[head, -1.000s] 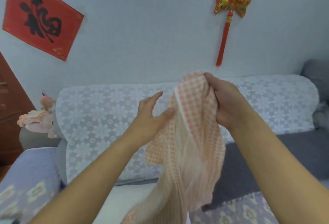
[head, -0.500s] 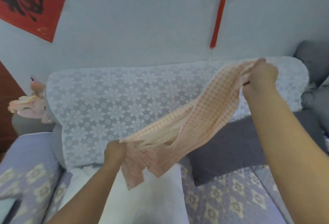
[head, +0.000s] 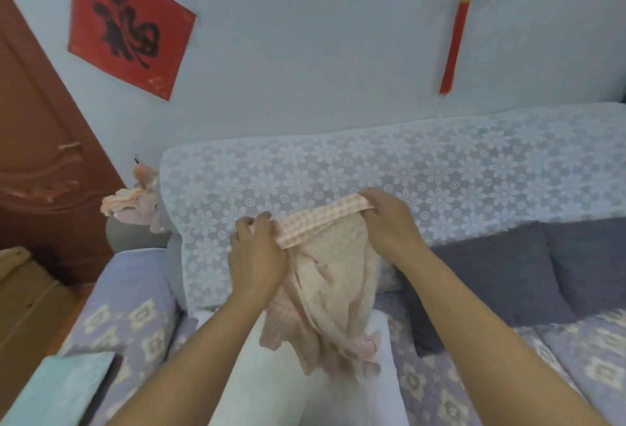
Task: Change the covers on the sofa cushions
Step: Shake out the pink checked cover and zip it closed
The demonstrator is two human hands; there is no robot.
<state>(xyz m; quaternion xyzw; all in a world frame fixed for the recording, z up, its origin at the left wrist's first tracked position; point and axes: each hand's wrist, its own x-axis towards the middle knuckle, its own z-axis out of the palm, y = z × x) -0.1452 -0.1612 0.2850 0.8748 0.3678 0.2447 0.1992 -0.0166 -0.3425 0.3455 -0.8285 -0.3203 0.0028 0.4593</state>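
Above sofa (head: 440,168): hands (head: 325,232) gripping cover (head: 332,283).

Home living room (lace-draped sofa (head: 389,168), door (head: 37,154)).

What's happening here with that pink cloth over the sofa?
A person is changing cushion covers. The left hand and right hand each grip the edge of a pink-and-white checked fabric cover, holding its edge taut between them while the rest hangs down. Below it a bare white cushion lies on the sofa seat, not yet covered. Behind is the white floral lace throw over the sofa back.
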